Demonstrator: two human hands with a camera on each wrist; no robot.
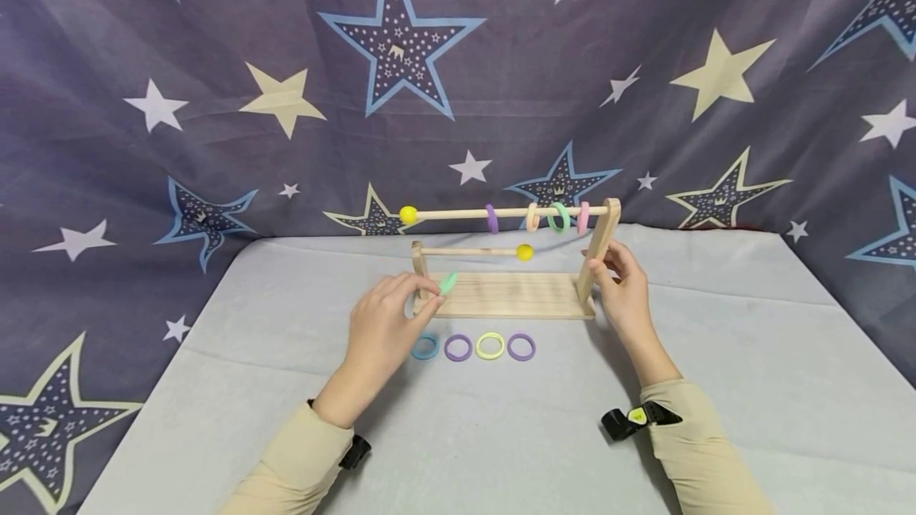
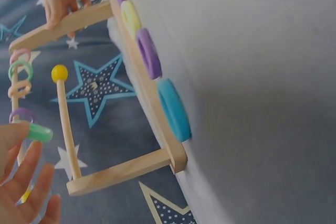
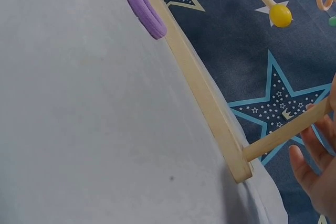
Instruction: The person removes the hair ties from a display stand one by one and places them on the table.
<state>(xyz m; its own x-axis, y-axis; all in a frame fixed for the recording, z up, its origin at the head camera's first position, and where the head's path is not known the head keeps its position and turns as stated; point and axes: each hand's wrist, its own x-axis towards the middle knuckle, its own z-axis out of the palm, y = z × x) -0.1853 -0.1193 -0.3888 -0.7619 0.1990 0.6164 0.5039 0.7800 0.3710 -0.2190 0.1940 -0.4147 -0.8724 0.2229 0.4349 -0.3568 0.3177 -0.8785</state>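
Note:
My left hand pinches a mint-green ring between thumb and fingers, over the left end of a wooden rack's base. In the left wrist view the same green ring sticks out past the fingertips. My right hand holds the rack's taller right post, fingers behind it and thumb in front. From that post the upper rod runs left, carrying purple, peach, green and pink rings. A yellow ball caps its end.
The shorter left post bears a bare lower rod tipped with a yellow ball. In front of the base lie a blue ring, two purple rings and a yellow ring. A star-patterned cloth hangs behind the table.

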